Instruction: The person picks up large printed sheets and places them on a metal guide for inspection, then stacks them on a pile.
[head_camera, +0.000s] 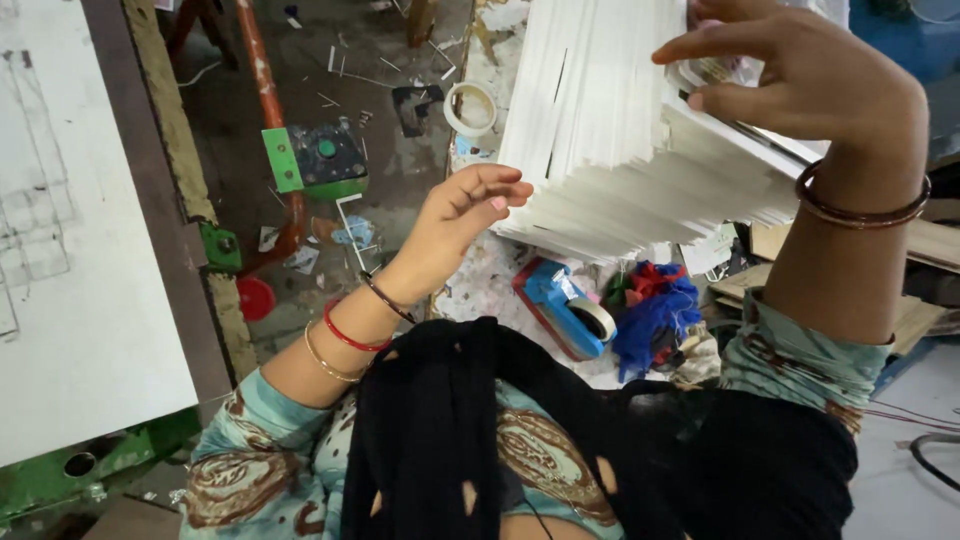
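Your left hand (462, 212) is at the near edge of a thick stack of white card sheets (620, 120), approx. at its lower-left corner. The fingers (497, 189) are curled, tips touching the sheet edges; the hand is not closed around anything, only resting against the stack. On this wrist you wear a red bangle (348, 336), a dark one and a thin gold one.

Your right hand (800, 75) is at the top-right side of the same stack. Thumb and fingers are pressed onto the upper sheets, gripping them together w/ a small crumpled clear wrapper; what exactly is in the wrapper I cannot tell. A brown bangle (862, 212) sits on this wrist.

The stack stands on a table w/ a speckled, stained top (480, 275) and leans, sheets fanned out toward you. Just below it lie a blue tape dispenser (565, 305) and a bundle of blue and red cloth (655, 310). A roll of tape (470, 108) lies near the stack's left side. At far left is a big white board (70, 250), and betw. board and table a green machine part (315, 160) on the floor.
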